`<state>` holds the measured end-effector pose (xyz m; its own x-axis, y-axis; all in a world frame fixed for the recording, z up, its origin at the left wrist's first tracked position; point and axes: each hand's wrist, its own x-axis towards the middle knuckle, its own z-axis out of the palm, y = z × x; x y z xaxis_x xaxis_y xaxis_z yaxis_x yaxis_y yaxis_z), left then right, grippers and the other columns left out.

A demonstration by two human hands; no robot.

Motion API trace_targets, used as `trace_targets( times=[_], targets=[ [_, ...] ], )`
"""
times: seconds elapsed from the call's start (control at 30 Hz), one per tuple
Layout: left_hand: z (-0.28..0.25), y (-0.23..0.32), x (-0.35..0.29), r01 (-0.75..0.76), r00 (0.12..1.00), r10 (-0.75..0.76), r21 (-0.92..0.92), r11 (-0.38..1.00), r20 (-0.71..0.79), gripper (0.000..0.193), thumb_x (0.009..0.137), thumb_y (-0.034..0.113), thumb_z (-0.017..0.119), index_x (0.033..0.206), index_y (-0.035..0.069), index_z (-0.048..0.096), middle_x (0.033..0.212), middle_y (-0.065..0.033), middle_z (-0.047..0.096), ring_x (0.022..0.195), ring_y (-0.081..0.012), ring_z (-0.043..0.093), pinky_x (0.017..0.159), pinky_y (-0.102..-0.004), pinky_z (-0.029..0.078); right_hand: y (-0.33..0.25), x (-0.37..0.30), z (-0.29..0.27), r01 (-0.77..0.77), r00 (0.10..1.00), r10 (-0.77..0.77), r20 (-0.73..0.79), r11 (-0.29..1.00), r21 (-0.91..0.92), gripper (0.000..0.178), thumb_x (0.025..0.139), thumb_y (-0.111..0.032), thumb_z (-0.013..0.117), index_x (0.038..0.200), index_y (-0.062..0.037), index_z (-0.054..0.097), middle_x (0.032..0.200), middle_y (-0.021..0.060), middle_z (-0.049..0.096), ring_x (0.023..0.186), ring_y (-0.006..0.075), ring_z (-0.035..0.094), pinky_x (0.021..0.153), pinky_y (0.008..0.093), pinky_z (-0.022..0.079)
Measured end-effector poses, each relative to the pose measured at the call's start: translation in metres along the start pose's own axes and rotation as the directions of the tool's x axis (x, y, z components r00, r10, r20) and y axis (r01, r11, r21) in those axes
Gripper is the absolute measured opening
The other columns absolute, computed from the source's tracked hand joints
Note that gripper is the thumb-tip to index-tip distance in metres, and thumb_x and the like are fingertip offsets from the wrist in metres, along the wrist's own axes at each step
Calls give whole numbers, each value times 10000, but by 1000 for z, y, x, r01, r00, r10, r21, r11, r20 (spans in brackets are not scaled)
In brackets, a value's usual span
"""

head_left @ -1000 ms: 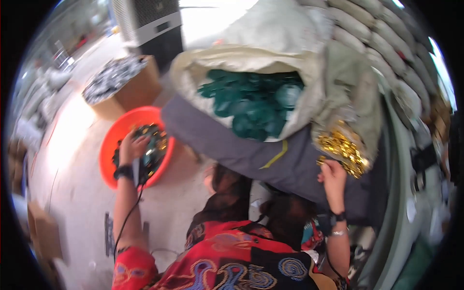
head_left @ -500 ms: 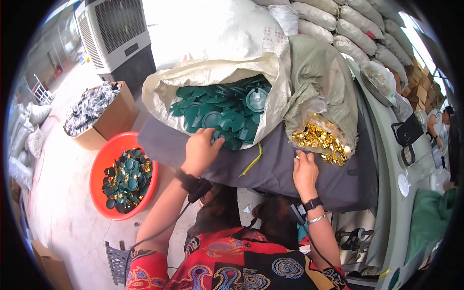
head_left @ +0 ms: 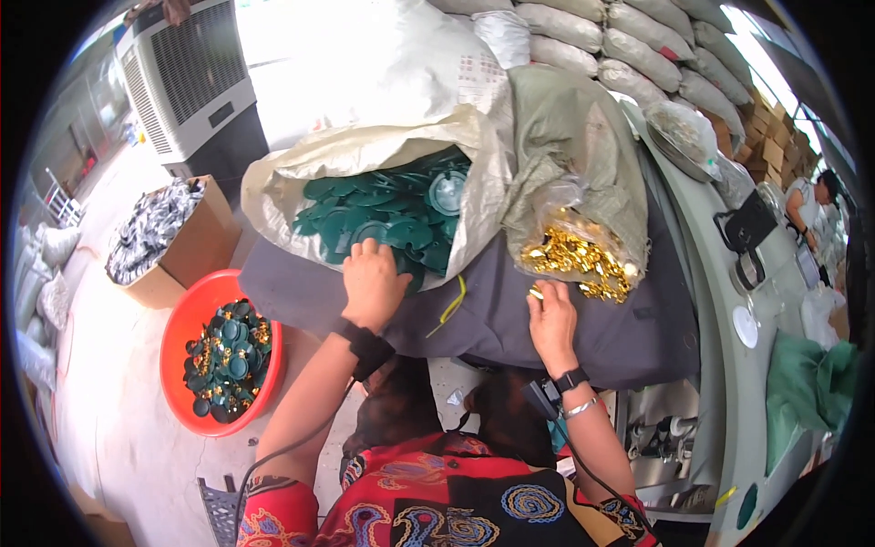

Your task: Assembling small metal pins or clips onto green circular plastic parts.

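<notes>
Your right hand (head_left: 552, 319) pinches a small gold piece (head_left: 536, 294) between thumb and fingers, just below the sack mouth. Your left hand (head_left: 372, 284) has its fingers bent over the edge of the green discs (head_left: 372, 202); the hand itself hides whether it grips one, so you can't tell from here. Between your hands, a yellow strip (head_left: 447, 308) lies on the grey-covered table (head_left: 629, 351). Just beyond your left hand, the white sack (head_left: 273, 175) gapes around the discs; just beyond your right, gold pieces (head_left: 583, 255) spill from the grey-green sack (head_left: 574, 118). The step in hand looks like taking one part from each pile. The next move seems to call for your left fingertips to separate a single disc while your right pinch stays light. Left of your left hand, the orange-red basin (head_left: 171, 369) holds mixed green and gold parts (head_left: 235, 357). Farther off stands a box (head_left: 202, 246) of silvery pieces.
</notes>
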<state>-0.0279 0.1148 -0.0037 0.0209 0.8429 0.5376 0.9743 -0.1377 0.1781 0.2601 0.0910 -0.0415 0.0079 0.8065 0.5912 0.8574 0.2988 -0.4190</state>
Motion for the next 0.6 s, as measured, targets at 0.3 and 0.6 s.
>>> trace_targets(
  times=[0.3,0.6],
  targets=[
    [-30,16,-20,282,943,-91,-620,732,321,237,803,132,658,943,-22,545,862,-124,624,608,-226,599,509,-351,485,-10,-19,-13,-287,958,184,221,638,714,250,854,-2,622,1099,19,576,911,70,590,760,140,623,680,253,515],
    [-67,91,-61,550,805,190,-827,120,563,265,864,6,526,1125,-36,530,822,-43,593,549,-81,549,476,-224,461,-80,-23,-66,80,946,-265,186,747,660,324,808,38,627,1124,8,560,1020,146,574,873,267,626,731,317,512]
  ],
)
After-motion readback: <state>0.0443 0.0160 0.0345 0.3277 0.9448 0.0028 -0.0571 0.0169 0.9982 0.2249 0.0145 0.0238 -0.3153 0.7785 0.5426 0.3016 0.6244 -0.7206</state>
